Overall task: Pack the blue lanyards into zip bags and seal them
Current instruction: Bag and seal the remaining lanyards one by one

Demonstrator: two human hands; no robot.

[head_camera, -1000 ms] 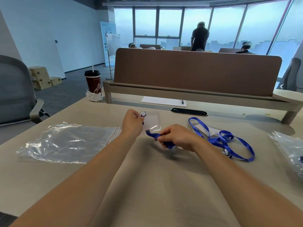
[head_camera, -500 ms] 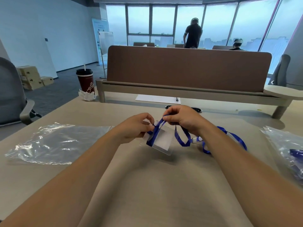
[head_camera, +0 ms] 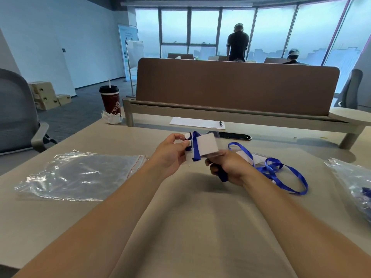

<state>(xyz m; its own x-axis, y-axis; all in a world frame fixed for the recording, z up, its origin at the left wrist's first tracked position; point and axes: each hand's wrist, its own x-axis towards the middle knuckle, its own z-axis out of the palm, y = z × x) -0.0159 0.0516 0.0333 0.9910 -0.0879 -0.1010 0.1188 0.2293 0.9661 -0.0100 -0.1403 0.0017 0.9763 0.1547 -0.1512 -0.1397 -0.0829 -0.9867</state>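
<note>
Left hand (head_camera: 170,155) pinches the clip end of the badge (head_camera: 208,145), held just above the desk (head_camera: 200,217). Right hand (head_camera: 230,167) is curled round the lanyard (head_camera: 196,149), with one turn wrapped over the badge. Strap loops (head_camera: 281,170) lie right of it. Zip bags (head_camera: 80,173) lie flat on the left, and a bag (head_camera: 353,177) with blue inside sits at the right edge.

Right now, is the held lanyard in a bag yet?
Out: the lanyard is held above the table, apart from the zip bags lying at left.
</note>
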